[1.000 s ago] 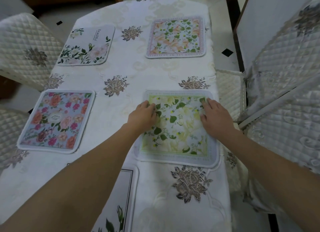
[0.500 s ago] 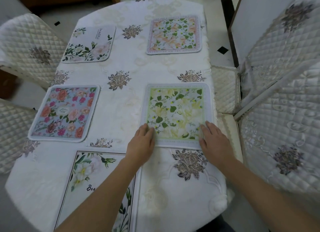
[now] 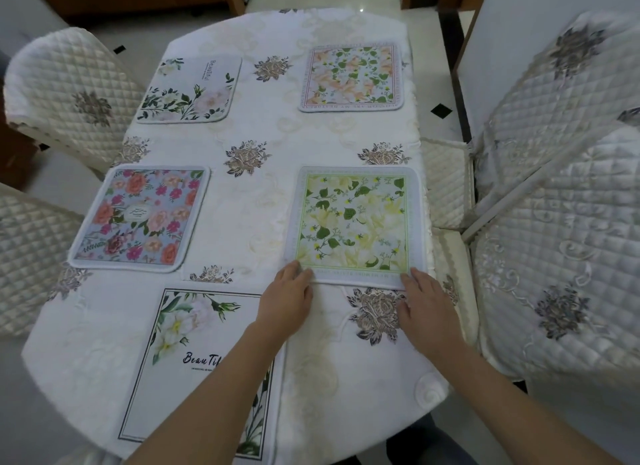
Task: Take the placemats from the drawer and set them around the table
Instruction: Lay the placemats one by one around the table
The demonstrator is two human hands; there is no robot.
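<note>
Both hands lie flat, grip open: left hand (image 3: 285,296) and right hand (image 3: 427,305) touch the green mat's (image 3: 353,222) near edge. Five mats cover the clothed surface (image 3: 270,194); quilted chairs (image 3: 72,93) flank it.

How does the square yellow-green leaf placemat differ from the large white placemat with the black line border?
The square yellow-green leaf placemat is smaller and filled edge to edge with pattern; the large white placemat with the black line border is mostly plain, with flowers and script lettering. Both the left hand and the right hand touch the yellow-green one's near edge; the left forearm crosses over the white one. Both lie flat on the tablecloth.
</note>
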